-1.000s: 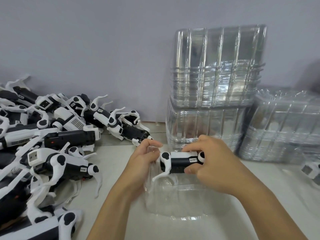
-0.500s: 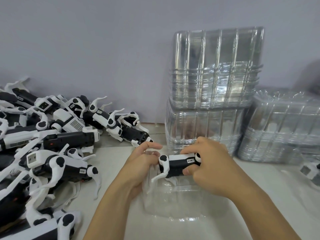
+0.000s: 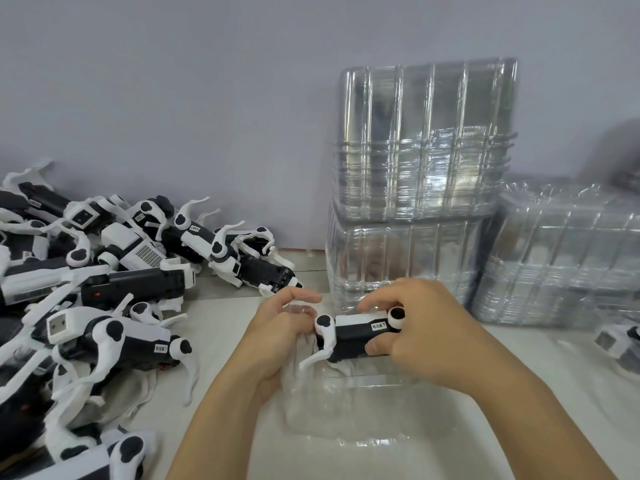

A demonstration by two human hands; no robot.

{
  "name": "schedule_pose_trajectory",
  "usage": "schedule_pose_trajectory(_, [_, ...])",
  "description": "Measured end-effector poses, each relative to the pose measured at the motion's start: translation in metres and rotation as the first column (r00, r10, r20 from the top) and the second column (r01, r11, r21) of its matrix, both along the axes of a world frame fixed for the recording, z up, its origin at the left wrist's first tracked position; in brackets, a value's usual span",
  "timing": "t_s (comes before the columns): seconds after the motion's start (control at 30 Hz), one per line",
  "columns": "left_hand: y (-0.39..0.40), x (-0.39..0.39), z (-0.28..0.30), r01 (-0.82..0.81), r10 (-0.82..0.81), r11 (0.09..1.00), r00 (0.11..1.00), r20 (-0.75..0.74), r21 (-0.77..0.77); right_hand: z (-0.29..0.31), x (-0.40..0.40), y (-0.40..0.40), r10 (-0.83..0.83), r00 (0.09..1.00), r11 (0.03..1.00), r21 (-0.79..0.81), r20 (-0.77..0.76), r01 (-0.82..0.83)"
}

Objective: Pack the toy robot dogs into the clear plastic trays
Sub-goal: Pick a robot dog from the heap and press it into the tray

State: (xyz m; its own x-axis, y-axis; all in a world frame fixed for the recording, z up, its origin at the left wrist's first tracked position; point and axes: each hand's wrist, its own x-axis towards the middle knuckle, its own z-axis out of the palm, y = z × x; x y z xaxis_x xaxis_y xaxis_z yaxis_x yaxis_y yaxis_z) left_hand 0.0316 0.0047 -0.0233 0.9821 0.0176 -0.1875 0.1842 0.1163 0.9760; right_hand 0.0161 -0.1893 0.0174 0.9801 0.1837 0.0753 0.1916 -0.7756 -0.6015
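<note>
From the head view, the right hand (image 3: 433, 337) is gripping a toy robot dog (image 3: 353, 336) by its black body, fingers curled over the top and thumb underneath, holding it just above the far end of a clear plastic tray (image 3: 363, 427) lying on the counter (image 3: 221, 327) in front of the person. The left hand (image 3: 277, 334) is curling its fingers at the dog's white leg and the tray's far left corner, probably steadying both so the dog can seat; whether it grips the leg cannot be told. A pile of dogs (image 3: 104, 299) is waiting toward the counter's left edge, and stacked trays (image 3: 422, 174) are standing along the far edge, within reach.
</note>
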Motion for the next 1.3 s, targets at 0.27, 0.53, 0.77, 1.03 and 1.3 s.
schedule_pose_trajectory(0.27, [-0.003,-0.002,0.001,0.006,-0.006,0.999,1.000,-0.007,-0.035,0.018,-0.011,0.026,0.078,0.973,0.990,-0.133,0.216,-0.050])
schedule_pose_trajectory(0.53, [-0.002,-0.002,0.001,0.059,-0.060,0.996,0.998,-0.013,-0.060,0.003,-0.021,0.047,0.120,0.984,0.991,-0.075,0.135,-0.111])
schedule_pose_trajectory(0.77, [-0.002,-0.001,-0.001,0.052,-0.052,0.997,0.999,-0.008,-0.052,-0.001,-0.014,0.046,0.085,0.994,0.996,-0.008,0.068,-0.085])
schedule_pose_trajectory(1.03, [-0.001,0.000,-0.002,0.043,-0.043,0.998,0.999,-0.006,-0.055,-0.006,-0.009,0.044,0.083,0.996,0.994,0.067,0.033,-0.085])
schedule_pose_trajectory(1.3, [-0.001,0.000,-0.002,0.039,-0.040,0.997,0.999,-0.019,-0.065,-0.005,-0.011,0.048,0.077,0.997,0.997,0.027,0.004,-0.077])
